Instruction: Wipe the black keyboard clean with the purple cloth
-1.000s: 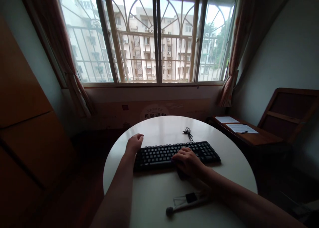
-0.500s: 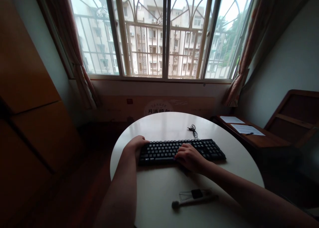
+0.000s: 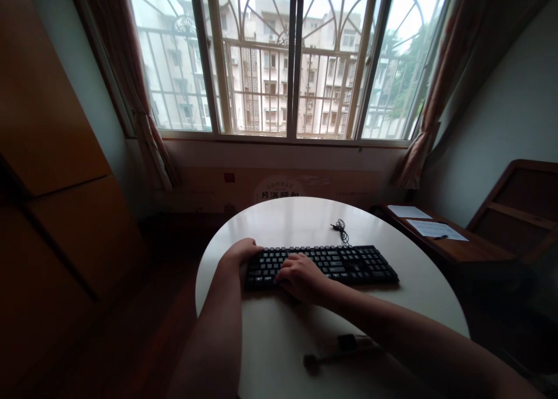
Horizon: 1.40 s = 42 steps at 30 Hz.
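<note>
A black keyboard [image 3: 361,264] lies across the white round table. My left hand [image 3: 242,251] grips its far left corner, the thumb lying along the top edge and the other fingers mostly hidden. Over the left half of the keys, my right hand [image 3: 303,277] is closed with its fingers curled down at the lower rows. Whatever it pinches, if anything, is hidden beneath the fingers. A coiled black cable [image 3: 340,230] rests behind the keyboard. Nearer to me lie a dark round-headed brush [image 3: 311,362] and a wire tool with a black handle [image 3: 347,342], both partly behind my right forearm.
The white table [image 3: 270,352] has a curved edge. To its right stands a low wooden surface [image 3: 483,251] with paper sheets [image 3: 438,230] and a pen [image 3: 440,237]. Wooden cabinets [image 3: 78,225] are at the left, and a barred window [image 3: 292,68] is ahead.
My right hand has moved left along the keyboard, from around the middle to the left half of the keys. My left hand keeps its hold on the corner. The view has shifted slightly.
</note>
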Each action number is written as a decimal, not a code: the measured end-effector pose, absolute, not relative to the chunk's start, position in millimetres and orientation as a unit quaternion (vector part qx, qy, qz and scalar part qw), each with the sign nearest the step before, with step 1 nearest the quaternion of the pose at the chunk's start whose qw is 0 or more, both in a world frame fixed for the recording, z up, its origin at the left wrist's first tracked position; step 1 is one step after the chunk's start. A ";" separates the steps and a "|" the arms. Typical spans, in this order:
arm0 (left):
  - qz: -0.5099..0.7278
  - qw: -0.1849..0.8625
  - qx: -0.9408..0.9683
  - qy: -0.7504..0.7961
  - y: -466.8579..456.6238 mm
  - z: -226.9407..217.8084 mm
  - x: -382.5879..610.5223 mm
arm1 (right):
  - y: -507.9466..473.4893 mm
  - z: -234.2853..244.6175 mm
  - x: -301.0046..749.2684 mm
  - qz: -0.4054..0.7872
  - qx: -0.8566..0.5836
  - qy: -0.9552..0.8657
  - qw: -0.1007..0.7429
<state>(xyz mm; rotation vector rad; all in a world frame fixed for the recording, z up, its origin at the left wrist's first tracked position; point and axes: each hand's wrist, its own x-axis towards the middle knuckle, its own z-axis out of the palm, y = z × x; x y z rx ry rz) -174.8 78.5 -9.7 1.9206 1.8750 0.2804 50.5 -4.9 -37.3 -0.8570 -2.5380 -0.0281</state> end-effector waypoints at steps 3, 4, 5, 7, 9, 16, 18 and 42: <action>0.096 0.216 0.697 0.677 78.7 -9.1 -174.5 | -5.1 -34.0 38.4 -0.022 -0.314 -0.925 0.211; 0.096 0.214 0.698 0.677 78.7 -9.0 -174.1 | -5.8 -32.4 37.8 -0.023 -0.320 -0.924 0.206; 0.096 0.212 0.699 0.676 78.6 -9.0 -173.6 | -6.8 -30.5 38.8 -0.021 -0.327 -0.923 0.200; 0.097 0.209 0.700 0.676 78.6 -9.1 -171.7 | -10.1 -25.6 44.2 -0.016 -0.340 -0.921 0.188; 0.096 0.204 0.704 0.674 79.1 -9.7 -168.4 | -14.9 -19.3 52.0 -0.016 -0.347 -0.921 0.175; 0.071 0.112 0.749 0.650 88.7 -20.8 -140.1 | -22.4 1.4 81.4 -0.021 -0.354 -0.928 0.112; 0.074 0.097 0.754 0.645 91.5 -25.5 -130.2 | -19.7 4.4 90.8 -0.021 -0.361 -0.927 0.101; 0.106 0.040 0.735 0.669 80.0 -30.0 -100.3 | -2.1 -30.9 110.8 0.004 -0.334 -0.914 0.231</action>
